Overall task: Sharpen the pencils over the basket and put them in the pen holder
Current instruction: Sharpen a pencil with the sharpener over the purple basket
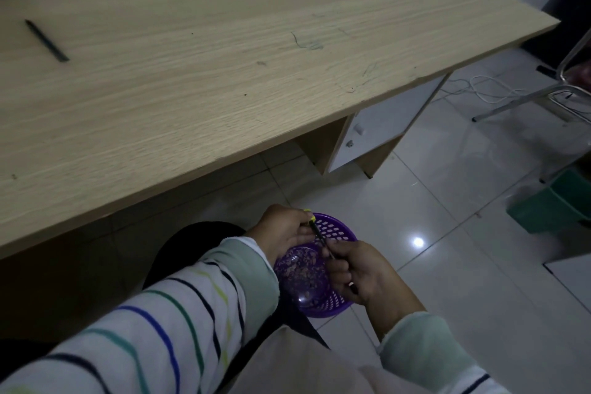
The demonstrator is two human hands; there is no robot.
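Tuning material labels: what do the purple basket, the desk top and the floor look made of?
Basket: moulded plastic, likely; uniform purple, slotted lattice wall, slightly translucent glossy bottom.
Desk top: wood-grain laminate or veneer over board, matt; regular pale grain, square edge; which one is unclear.
Floor: glazed ceramic tile, probably; white squares with grout lines, mirror-like lamp glint.

Nothing readable here tbh, the pen scribbles (311,44) on the desk (192,89) are just squiggles, no actual letters.

Light wood-grain bench (224,57), bearing one dark pencil (46,40) near the left edge. Below, white tiled floor (447,265) with green bin (550,201) and white cable (489,89).
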